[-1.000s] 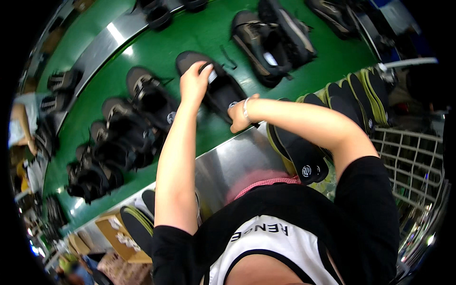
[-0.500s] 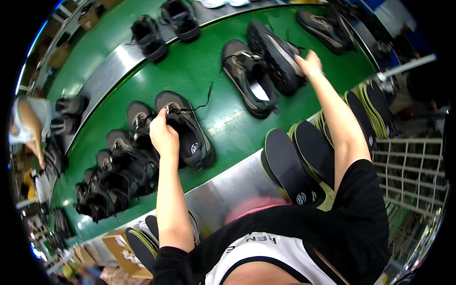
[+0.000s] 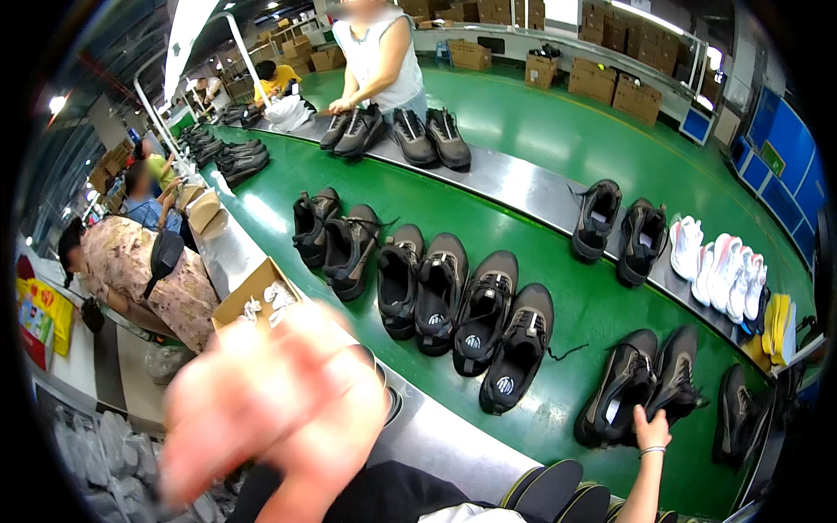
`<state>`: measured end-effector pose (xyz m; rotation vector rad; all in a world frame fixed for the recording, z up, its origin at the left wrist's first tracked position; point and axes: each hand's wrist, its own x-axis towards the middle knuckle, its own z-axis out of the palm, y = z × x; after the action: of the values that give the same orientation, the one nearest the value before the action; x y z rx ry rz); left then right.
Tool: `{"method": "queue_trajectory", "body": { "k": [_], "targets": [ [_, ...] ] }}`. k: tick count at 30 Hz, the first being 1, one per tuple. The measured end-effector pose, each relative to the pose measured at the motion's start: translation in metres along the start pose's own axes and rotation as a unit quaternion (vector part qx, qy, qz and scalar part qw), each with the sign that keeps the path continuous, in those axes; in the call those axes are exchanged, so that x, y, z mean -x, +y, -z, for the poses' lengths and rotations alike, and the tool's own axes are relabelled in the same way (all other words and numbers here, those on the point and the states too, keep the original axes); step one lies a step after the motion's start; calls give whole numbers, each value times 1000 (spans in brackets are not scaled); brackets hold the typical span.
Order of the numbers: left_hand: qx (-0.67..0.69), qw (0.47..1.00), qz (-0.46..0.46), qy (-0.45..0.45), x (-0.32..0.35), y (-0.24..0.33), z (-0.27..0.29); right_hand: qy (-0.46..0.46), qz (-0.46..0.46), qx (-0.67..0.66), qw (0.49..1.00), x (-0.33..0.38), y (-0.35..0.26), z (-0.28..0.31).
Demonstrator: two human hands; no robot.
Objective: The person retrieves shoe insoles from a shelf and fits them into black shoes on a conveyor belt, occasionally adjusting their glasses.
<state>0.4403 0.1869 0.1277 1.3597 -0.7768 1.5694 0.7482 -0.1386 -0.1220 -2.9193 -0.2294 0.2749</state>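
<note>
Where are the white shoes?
In the head view, the white shoes stand in a row on the grey metal ledge at the far right, just right of a pair of dark shoes and beside yellow insoles.

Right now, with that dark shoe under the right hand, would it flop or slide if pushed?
The dark shoe looks to have a thick sole, so probably stiff below. Its open upper may give. Lying flat on the green belt, it would likely slide, not tip, under the right hand.
</note>
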Motion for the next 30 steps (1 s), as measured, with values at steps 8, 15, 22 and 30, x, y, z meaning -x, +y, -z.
{"method": "queue_trajectory", "body": {
  "k": [8, 15, 22, 30],
  "targets": [
    [-55, 993, -93, -55, -38, 62, -49, -48, 10, 97, 994, -17, -35, -37],
    [-169, 983, 62, -22, -47, 92, -57, -24, -13, 28, 999, -52, 52, -15],
    [-165, 840, 502, 128, 49, 98, -14, -65, -141, 59, 986, -66, 114, -2],
    [103, 526, 806, 251, 186, 108, -44, 72, 39, 50, 995, -28, 107, 28]
  ]
}}
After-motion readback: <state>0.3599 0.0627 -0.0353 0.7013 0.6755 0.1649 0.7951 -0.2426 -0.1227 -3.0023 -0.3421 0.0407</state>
